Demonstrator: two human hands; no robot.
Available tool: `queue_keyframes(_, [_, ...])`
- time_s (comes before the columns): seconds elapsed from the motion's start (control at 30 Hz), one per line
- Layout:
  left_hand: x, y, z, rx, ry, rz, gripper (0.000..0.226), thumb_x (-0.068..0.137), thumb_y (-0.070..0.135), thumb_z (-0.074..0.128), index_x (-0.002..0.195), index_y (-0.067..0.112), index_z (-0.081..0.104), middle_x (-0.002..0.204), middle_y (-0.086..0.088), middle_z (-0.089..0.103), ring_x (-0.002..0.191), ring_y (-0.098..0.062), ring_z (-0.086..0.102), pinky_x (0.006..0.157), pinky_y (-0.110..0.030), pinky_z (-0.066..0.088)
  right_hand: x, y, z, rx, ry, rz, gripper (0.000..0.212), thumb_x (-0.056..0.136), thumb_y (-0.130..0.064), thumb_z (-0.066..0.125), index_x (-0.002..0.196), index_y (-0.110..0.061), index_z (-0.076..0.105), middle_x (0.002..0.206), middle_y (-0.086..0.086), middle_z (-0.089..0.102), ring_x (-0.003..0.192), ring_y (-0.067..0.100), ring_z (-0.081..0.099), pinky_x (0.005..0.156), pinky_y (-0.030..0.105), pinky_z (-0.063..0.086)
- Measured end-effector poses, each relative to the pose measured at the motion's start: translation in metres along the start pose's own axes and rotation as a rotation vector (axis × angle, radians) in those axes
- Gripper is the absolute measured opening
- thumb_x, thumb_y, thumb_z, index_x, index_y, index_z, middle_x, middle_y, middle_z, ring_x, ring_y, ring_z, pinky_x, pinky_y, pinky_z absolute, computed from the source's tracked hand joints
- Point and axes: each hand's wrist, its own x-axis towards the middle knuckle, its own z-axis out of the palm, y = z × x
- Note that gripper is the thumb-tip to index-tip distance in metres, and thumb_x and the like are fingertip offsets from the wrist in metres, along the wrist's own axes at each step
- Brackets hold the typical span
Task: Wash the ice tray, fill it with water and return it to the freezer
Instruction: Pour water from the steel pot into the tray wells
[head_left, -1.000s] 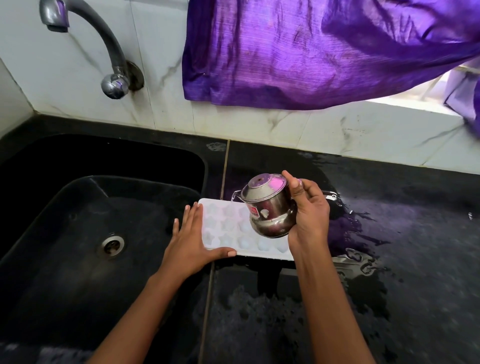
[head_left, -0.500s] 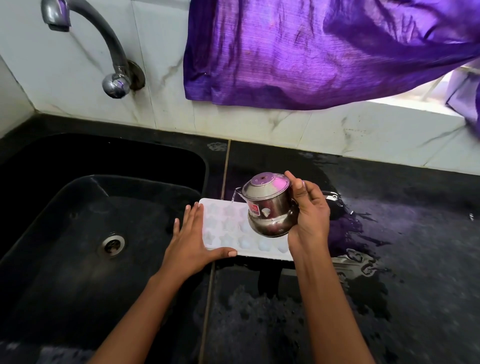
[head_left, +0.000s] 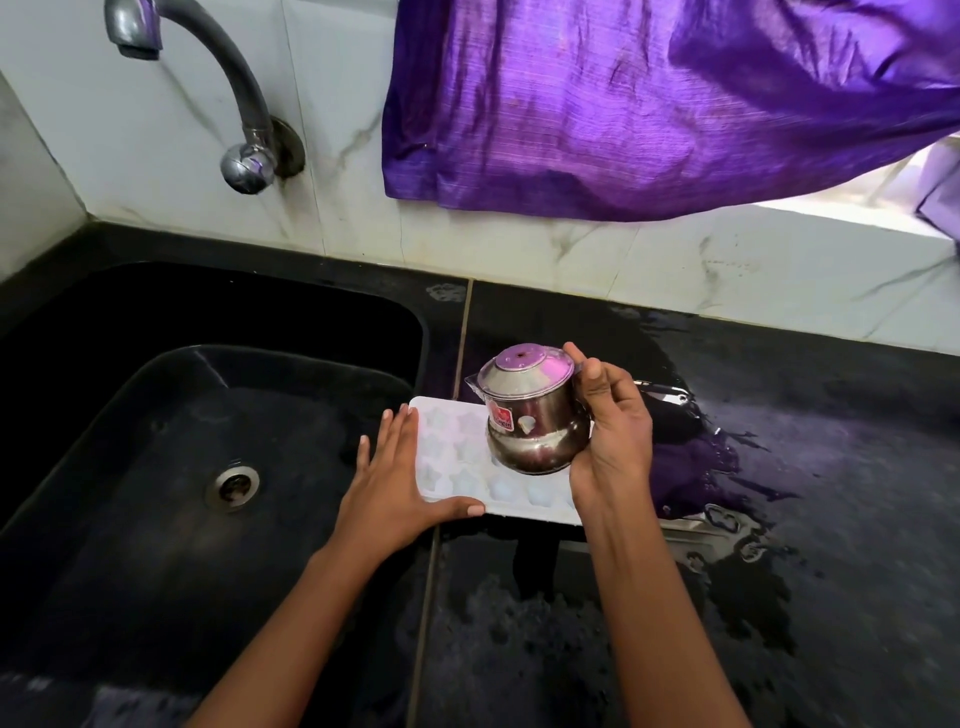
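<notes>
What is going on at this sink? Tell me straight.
A person is working on a white ice tray that lies on the wet black counter, right beside the sink. The left hand rests flat against the tray's left end. The right hand grips a small steel pot just above the tray. No stream of water shows, and the tap is not running.

Our left hand (head_left: 395, 483) lies flat, fingers straight against the ice tray (head_left: 441, 452), thumb spread; our right hand (head_left: 613, 431) curls round the steel pot (head_left: 530, 415), both forearms reaching forward.
</notes>
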Motion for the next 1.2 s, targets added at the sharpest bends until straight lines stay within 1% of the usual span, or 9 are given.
queue_keyframes(0.07, [0.0, -0.001, 0.001, -0.003, 0.002, -0.001, 0.139, 0.047, 0.086, 0.053, 0.149, 0.017, -0.011, 0.157, 0.006, -0.015, 0.132, 0.003, -0.027, 0.11, -0.027, -0.017, 0.001, 0.003, 0.002, -0.022, -0.005, 0.003, 0.039, 0.048, -0.034, 0.075, 0.074, -0.011, 0.057, 0.092, 0.01, 0.069, 0.073, 0.006, 0.066, 0.068, 0.021, 0.054])
queue_keyframes(0.27, [0.002, -0.003, 0.001, -0.006, 0.012, -0.002, 0.154, 0.026, 0.103, 0.023, 0.149, 0.017, -0.011, 0.157, 0.008, -0.015, 0.132, 0.004, -0.028, 0.109, -0.026, -0.019, 0.002, 0.007, 0.005, -0.087, -0.028, -0.02, 0.028, 0.053, -0.033, 0.075, 0.068, -0.014, 0.06, 0.077, 0.001, 0.068, 0.073, 0.008, 0.065, 0.067, 0.022, 0.053])
queue_keyframes(0.4, [0.001, -0.002, 0.001, 0.003, 0.008, 0.002, 0.153, 0.027, 0.101, 0.029, 0.149, 0.017, -0.01, 0.157, 0.007, -0.014, 0.132, 0.004, -0.027, 0.11, -0.026, -0.018, 0.003, 0.007, 0.007, -0.112, -0.039, -0.038, 0.013, 0.066, -0.021, 0.07, 0.071, -0.013, 0.061, 0.075, -0.001, 0.068, 0.071, 0.006, 0.064, 0.065, 0.02, 0.051])
queue_keyframes(0.57, [0.002, -0.003, 0.001, 0.008, 0.011, 0.001, 0.153, 0.026, 0.103, 0.02, 0.149, 0.018, -0.012, 0.157, 0.008, -0.015, 0.132, 0.003, -0.028, 0.109, -0.026, -0.018, 0.004, 0.008, 0.01, -0.142, -0.028, -0.033, 0.014, 0.078, -0.008, 0.069, 0.07, -0.014, 0.06, 0.067, -0.007, 0.065, 0.069, 0.007, 0.061, 0.067, 0.022, 0.05])
queue_keyframes(0.73, [0.001, -0.002, 0.001, -0.003, 0.006, 0.003, 0.152, 0.027, 0.103, 0.022, 0.149, 0.018, -0.011, 0.157, 0.007, -0.015, 0.133, 0.003, -0.027, 0.109, -0.026, -0.018, 0.003, 0.007, 0.013, -0.147, -0.024, -0.034, 0.018, 0.08, -0.008, 0.07, 0.067, -0.015, 0.06, 0.066, -0.006, 0.064, 0.07, 0.011, 0.06, 0.069, 0.025, 0.051])
queue_keyframes(0.87, [0.001, 0.0, 0.0, -0.009, 0.013, 0.0, 0.154, 0.025, 0.103, 0.021, 0.149, 0.017, -0.01, 0.158, 0.007, -0.013, 0.132, 0.003, -0.026, 0.108, -0.025, -0.019, 0.002, 0.006, 0.013, -0.145, -0.029, -0.034, 0.017, 0.08, -0.007, 0.07, 0.068, -0.016, 0.062, 0.069, -0.007, 0.067, 0.078, 0.014, 0.061, 0.08, 0.032, 0.049])
queue_keyframes(0.97, [0.0, 0.001, 0.0, -0.016, 0.018, 0.004, 0.155, 0.025, 0.102, 0.025, 0.149, 0.017, -0.01, 0.158, 0.007, -0.013, 0.132, 0.003, -0.026, 0.108, -0.025, -0.019, 0.002, 0.007, 0.012, -0.126, -0.023, -0.029, 0.016, 0.079, -0.007, 0.07, 0.068, -0.016, 0.062, 0.071, -0.006, 0.068, 0.079, 0.014, 0.061, 0.081, 0.033, 0.049])
queue_keyframes(1.07, [0.0, 0.001, 0.0, -0.01, 0.018, 0.006, 0.145, 0.035, 0.093, 0.038, 0.149, 0.017, -0.01, 0.158, 0.006, -0.013, 0.132, 0.003, -0.026, 0.109, -0.026, -0.018, 0.0, 0.007, 0.011, -0.081, -0.02, -0.011, 0.011, 0.069, -0.018, 0.073, 0.068, -0.015, 0.062, 0.078, 0.001, 0.068, 0.079, 0.014, 0.062, 0.083, 0.035, 0.049])
queue_keyframes(1.2, [0.0, 0.001, 0.0, -0.009, 0.018, 0.013, 0.14, 0.044, 0.087, 0.051, 0.149, 0.017, -0.009, 0.158, 0.006, -0.013, 0.132, 0.003, -0.025, 0.109, -0.025, -0.018, -0.001, 0.007, 0.011, -0.021, -0.022, 0.019, 0.019, 0.056, -0.03, 0.075, 0.065, -0.017, 0.064, 0.086, 0.008, 0.065, 0.081, 0.014, 0.063, 0.085, 0.036, 0.05])
